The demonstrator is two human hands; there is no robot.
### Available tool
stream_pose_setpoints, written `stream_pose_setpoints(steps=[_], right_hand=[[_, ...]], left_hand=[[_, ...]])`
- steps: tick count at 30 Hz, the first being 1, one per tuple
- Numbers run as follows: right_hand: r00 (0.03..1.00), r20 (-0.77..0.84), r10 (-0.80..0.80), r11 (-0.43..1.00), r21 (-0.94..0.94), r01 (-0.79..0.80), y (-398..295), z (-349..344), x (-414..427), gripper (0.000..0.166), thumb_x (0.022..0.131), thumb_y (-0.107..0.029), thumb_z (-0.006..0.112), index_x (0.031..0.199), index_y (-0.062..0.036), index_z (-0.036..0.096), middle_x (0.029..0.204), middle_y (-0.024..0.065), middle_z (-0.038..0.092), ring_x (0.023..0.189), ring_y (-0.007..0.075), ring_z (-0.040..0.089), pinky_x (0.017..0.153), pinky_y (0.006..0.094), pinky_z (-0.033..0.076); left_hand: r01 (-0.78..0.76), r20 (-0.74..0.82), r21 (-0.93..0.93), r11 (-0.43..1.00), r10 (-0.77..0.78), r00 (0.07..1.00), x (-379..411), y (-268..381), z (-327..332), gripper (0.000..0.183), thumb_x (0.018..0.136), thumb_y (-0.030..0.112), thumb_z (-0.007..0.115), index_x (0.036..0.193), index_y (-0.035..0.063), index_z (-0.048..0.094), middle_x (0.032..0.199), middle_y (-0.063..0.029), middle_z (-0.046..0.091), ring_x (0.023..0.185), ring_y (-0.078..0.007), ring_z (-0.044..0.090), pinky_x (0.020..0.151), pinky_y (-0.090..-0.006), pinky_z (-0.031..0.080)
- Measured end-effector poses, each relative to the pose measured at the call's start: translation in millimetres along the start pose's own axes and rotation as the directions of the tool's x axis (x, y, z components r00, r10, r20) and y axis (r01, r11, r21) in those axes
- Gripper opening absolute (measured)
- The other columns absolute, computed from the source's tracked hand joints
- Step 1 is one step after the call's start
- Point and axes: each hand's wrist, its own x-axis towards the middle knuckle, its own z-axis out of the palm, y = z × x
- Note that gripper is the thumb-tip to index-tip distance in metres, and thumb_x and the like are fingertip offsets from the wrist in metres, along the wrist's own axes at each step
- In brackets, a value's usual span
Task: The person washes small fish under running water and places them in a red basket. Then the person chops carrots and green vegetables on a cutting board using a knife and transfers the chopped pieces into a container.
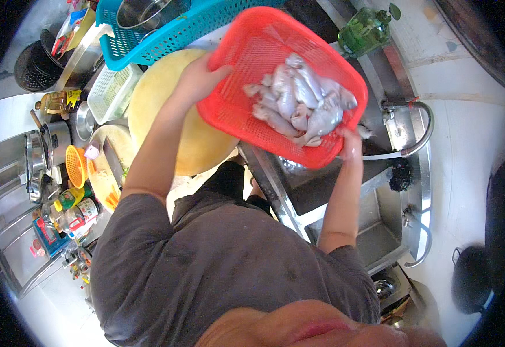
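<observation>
A red plastic basket (pixel 239 108) is held up over the edge of a steel sink, tilted so its inside faces the camera. Several pieces of pale, silvery raw meat or fish (pixel 306 93) lie heaped in it; which of the two I cannot tell. My left hand (pixel 202 80) grips the basket's left rim, thumb on the inner side. At the lower right rim, my right hand (pixel 351 141) holds the basket, slightly blurred. Under the right side of the basket, water runs from a white hose (pixel 380 156) on the curved tap.
A round yellow board (pixel 161 117) stands left of the basket, near a teal basket (pixel 165 45) holding a metal bowl. Further left, a knife (pixel 113 161) rests on a round cutting board (pixel 100 178). A second sink basin (pixel 378 217) lies to the right, below a green bottle (pixel 365 32).
</observation>
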Motion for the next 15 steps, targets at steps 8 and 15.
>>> stream_pose_setpoints(steps=[8,15], right_hand=[[0.982,0.080,-0.173,0.984,-0.021,0.175,-57,97,94,0.048,0.096,-0.032,0.051,0.134,-0.0046,0.042,0.123,0.0107,0.057,0.109,0.0238,0.058,0.088,0.0405,0.050],[0.981,-0.014,-0.191,0.952,0.241,0.189,-4,123,60,0.040,0.097,-0.039,0.046,0.125,-0.0104,0.047,0.121,0.0067,0.055,0.107,0.0246,0.055,0.090,0.0473,0.046]], left_hand=[[0.142,-0.163,-0.508,0.849,-0.257,0.953,-72,-64,-4,0.031,0.086,0.015,0.059,0.112,-0.0031,0.060,0.101,-0.0087,0.068,0.089,-0.0148,0.063,0.080,-0.0301,0.050],[0.129,-0.286,-0.524,0.842,-0.317,0.904,-63,-64,2,0.029,0.089,0.022,0.059,0.105,-0.0023,0.061,0.096,-0.0102,0.066,0.090,-0.0167,0.060,0.082,-0.0315,0.047]])
